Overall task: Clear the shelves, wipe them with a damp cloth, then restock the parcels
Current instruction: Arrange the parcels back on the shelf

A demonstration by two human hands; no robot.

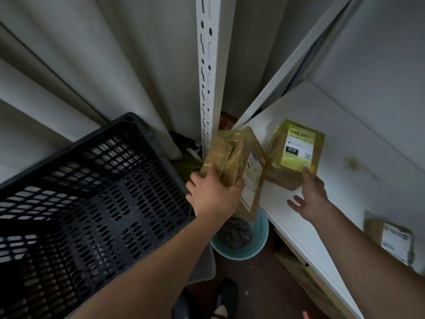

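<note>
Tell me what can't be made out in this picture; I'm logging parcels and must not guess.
Head view:
- Parcel held by the left hand: its label is turned edge-on and blurred.
- Parcel on the shelf under the right hand: only "010" reads; the rest is too small.
- Third parcel: blurred, partly behind the right forearm.
- Bucket: mostly hidden behind the held parcel and left forearm.

A crate (pixel 92 203) sits at the left, a shelf (pixel 322 139) at the right, with an upright post (pixel 207 77) between them. One parcel (pixel 296 153) rests on the shelf; another parcel (pixel 236 166) hangs just left of the shelf edge, above a bucket (pixel 259 245) on the floor. A third parcel (pixel 391 238) lies farther right on the shelf.
</note>
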